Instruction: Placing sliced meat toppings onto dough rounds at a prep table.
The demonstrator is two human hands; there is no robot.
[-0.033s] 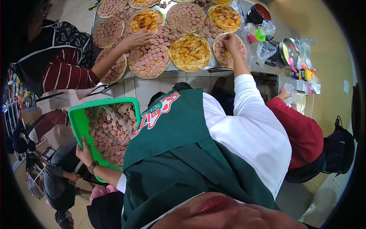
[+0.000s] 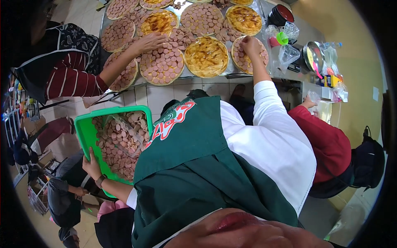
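My left hand [image 2: 91, 167] is closed on the left rim of a green plastic tub [image 2: 84, 136], held tilted against my left side. Loose sausage slices [image 2: 118, 153] fill much of the tub, with a clear plastic bag [image 2: 124, 131] lying among them. Over at the table, my right hand [image 2: 250, 46] is bent down with its fingertips together on a round flat dough base [image 2: 243, 66] partly covered in sausage slices. What those fingers pinch is hidden. Just left of it lies a sauce-brushed base [image 2: 206, 57] with no slices.
Several more rounds cover the metal table [image 2: 223, 75]. From the left, a co-worker's hand [image 2: 149, 42] reaches over a sausage-topped base [image 2: 161, 68]. Dark bowls [image 2: 281, 15], a green cup [image 2: 282, 38] and a metal bowl [image 2: 313, 58] stand at right. A red-sleeved person [image 2: 324, 142] works beside me.
My hands hold the same places. At the right, the red-sleeved person's hand has shifted slightly near the plastic bag.
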